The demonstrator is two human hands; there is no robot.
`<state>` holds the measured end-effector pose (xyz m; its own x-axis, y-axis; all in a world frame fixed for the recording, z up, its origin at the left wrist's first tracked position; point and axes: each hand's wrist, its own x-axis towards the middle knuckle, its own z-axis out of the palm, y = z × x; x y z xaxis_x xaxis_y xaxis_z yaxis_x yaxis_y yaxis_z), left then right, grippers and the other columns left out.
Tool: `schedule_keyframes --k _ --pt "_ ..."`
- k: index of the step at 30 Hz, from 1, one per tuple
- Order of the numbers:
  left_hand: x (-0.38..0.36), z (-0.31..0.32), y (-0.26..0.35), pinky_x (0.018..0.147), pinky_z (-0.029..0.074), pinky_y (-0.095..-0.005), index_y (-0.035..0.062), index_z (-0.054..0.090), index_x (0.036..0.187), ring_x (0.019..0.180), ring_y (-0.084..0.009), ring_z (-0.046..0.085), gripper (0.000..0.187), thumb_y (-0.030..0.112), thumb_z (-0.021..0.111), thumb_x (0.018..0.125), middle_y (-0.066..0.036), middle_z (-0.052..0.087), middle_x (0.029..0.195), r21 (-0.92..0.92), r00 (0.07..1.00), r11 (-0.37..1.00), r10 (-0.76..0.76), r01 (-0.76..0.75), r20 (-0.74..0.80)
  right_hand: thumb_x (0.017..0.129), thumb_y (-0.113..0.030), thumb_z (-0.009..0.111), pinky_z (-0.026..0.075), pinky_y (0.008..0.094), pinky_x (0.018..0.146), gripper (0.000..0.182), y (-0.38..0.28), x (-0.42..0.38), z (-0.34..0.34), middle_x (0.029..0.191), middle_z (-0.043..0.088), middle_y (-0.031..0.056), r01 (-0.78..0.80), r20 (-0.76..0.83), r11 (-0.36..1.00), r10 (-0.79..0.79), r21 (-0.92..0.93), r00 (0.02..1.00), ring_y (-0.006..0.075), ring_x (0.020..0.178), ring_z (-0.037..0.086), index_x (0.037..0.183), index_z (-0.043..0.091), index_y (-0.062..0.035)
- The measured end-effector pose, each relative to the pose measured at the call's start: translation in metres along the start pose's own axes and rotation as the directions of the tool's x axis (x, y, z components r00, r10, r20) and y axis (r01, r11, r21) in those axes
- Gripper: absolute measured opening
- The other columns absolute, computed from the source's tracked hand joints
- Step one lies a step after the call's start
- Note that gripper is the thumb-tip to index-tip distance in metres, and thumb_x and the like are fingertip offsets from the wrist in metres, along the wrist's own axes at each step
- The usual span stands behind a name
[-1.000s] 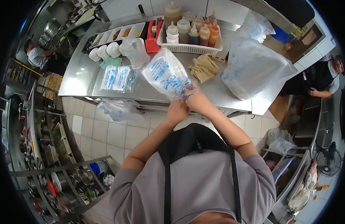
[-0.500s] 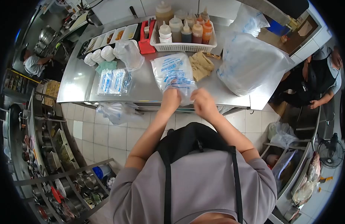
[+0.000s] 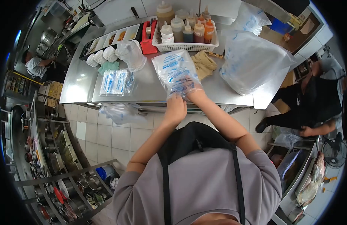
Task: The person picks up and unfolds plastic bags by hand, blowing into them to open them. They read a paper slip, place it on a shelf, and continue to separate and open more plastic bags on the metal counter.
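Note:
A clear plastic bag with blue print, holding a flat stack of thin plastic, lies near the front edge of the steel counter. At its near end, my left hand is closed on the bag's edge. My right hand is inside the bag's mouth, its fingers showing through the film, stretched out over the stack. A tan cloth lies right beside the bag. To the left is a second blue-printed plastic pack, apart from both hands.
A white basket of sauce bottles and a red dispenser stand behind. Stacked white lids are at left, a big plastic bag at right. A co-worker stands at far right, another at far left.
My right hand has gone from beside the bag's mouth to inside it. My left hand has drawn back toward me to the bag's edge. The co-worker at right has stepped closer and bent.

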<state>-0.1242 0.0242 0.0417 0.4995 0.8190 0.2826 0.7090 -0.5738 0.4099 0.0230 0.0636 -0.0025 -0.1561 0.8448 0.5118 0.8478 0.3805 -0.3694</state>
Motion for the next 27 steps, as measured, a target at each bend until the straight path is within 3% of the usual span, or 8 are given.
schedule_keyframes --k 6,9,13,16,18,20,24,27 --pt "-0.005 0.011 -0.01 0.085 0.038 -0.0454 -0.0017 0.054 0.103 0.102 -0.0332 0.05 0.031 0.019 0.053 0.08 -0.017 0.056 0.104 0.009 0.975 0.993 0.111 -0.115 0.193 0.077 -0.025 0.058 0.039 0.0323 0.097 0.031 -0.018 0.02 -0.02 0.119 0.055 0.0105 -0.096 0.258 0.995 0.092 0.003 0.962 0.0238 0.118 0.046 0.105 0.063 -0.0121" --pt "-0.001 0.014 -0.015 0.085 0.037 -0.0449 0.0045 0.056 0.106 0.102 -0.0323 0.049 0.032 0.021 0.053 0.079 -0.014 0.056 0.107 0.068 0.993 0.995 0.073 -0.079 0.088 0.076 -0.024 0.058 0.043 0.0345 0.091 0.028 -0.05 0.016 -0.041 0.111 0.06 0.0114 0.208 0.309 0.943 -0.123 -0.258 0.943 0.0259 0.108 0.053 0.1 0.064 -0.0103" --pt "0.003 0.011 -0.031 0.086 0.036 -0.0465 0.0083 0.061 0.102 0.099 -0.0311 0.053 0.03 0.023 0.054 0.076 -0.013 0.059 0.105 -0.113 0.989 0.989 0.077 -0.092 -0.129 0.085 -0.023 0.054 0.045 0.0344 0.082 0.023 -0.08 0.031 -0.102 0.093 0.063 0.0113 -0.138 0.708 0.961 -0.077 0.241 0.702 0.0279 0.091 0.059 0.092 0.061 -0.003" --pt "0.011 0.008 -0.039 0.085 0.038 -0.0457 0.0088 0.062 0.101 0.097 -0.0308 0.055 0.029 0.022 0.055 0.076 -0.013 0.061 0.102 -0.196 0.98 0.97 0.112 -0.143 -0.163 0.09 -0.024 0.051 0.046 0.03 0.074 0.024 -0.07 0.026 -0.147 0.083 0.061 0.009 -0.475 0.591 0.496 -0.1 0.727 0.8 0.0202 0.08 0.058 0.086 0.058 -0.0015" --pt "0.011 0.016 -0.051 0.084 0.039 -0.0443 0.0093 0.062 0.1 0.096 -0.0308 0.056 0.028 0.021 0.056 0.076 -0.012 0.062 0.1 -0.1 0.978 0.982 0.146 -0.161 -0.146 0.091 -0.023 0.05 0.047 0.0301 0.071 0.022 -0.043 0.017 -0.149 0.083 0.061 0.0083 -0.202 0.23 -0.27 0.075 0.941 0.97 0.0185 0.08 0.058 0.089 0.058 -0.0027" --pt "0.002 0.039 -0.078 0.081 0.043 -0.0409 0.01 0.064 0.097 0.093 -0.0305 0.058 0.023 0.024 0.054 0.081 -0.011 0.065 0.093 0.04 0.998 0.997 0.058 -0.059 0.017 0.092 -0.022 0.049 0.047 0.0308 0.068 0.02 -0.043 0.028 -0.186 0.084 0.061 0.0089 0.022 0.189 -0.421 0.454 0.907 0.871 0.0197 0.078 0.058 0.094 0.057 -0.004" --pt "0.001 -0.086 -0.012 0.081 0.045 -0.0377 0.006 0.064 0.096 0.09 -0.0296 0.06 0.024 0.024 0.054 0.084 -0.014 0.064 0.094 -0.109 0.988 0.983 0.153 -0.151 0.013 0.092 -0.021 0.048 0.047 0.0321 0.066 0.021 0.001 0.024 -0.19 0.086 0.061 0.0103 0.09 0.117 -0.386 0.48 0.918 0.87 0.0206 0.076 0.058 0.097 0.055 -0.0019" --pt "0.01 -0.146 0.018 0.085 0.045 -0.0398 0.0036 0.061 0.104 0.095 -0.0301 0.058 0.025 0.017 0.059 0.083 -0.015 0.06 0.1 -0.379 0.732 0.919 0.183 0.111 0.656 0.092 -0.022 0.049 0.047 0.0321 0.065 0.025 -0.001 0.018 -0.185 0.087 0.062 0.0133 0.057 0.164 -0.438 0.451 0.897 0.877 0.0203 0.074 0.058 0.099 0.054 0.0011"
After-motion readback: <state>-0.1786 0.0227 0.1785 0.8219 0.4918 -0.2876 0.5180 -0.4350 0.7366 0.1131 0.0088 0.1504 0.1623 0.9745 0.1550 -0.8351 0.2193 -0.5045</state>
